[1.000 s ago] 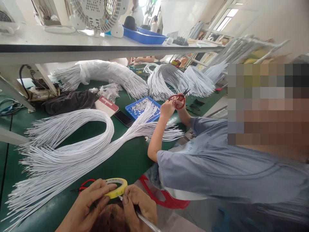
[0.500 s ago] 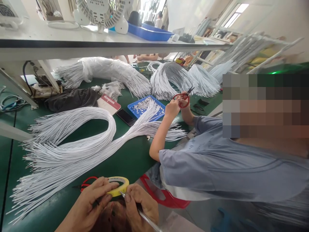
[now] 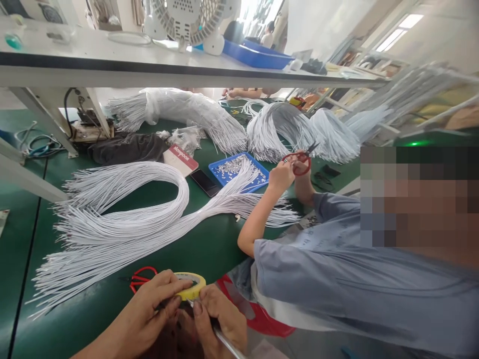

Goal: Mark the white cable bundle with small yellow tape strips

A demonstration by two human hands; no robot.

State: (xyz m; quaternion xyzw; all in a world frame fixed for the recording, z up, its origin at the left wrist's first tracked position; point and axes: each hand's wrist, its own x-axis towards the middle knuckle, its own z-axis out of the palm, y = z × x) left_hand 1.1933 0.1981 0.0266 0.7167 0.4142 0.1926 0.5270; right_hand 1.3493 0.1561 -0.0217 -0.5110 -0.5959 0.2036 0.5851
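Note:
At the table's front edge, my left hand grips a roll of yellow tape, thumb below and fingers over its rim. Close against the roll, my right hand is closed around a slim silvery-grey rod; its light tip meets the tape's lower edge. Whether the rod is a tool or a cable I cannot make out. Red-handled scissors lie just behind my left hand. Beyond them, bundles of white cables stretch over the green table.
To the right, a co-worker in a grey-blue shirt holds red-handled scissors. A blue tray of small metal parts, a phone and a notebook lie mid-table. Overhead runs a white shelf bearing a fan.
The view has shifted, so most of the scene sits farther right. My hands keep their hold on the tape and rod; the rod's tip is now more hidden at the tape's edge.

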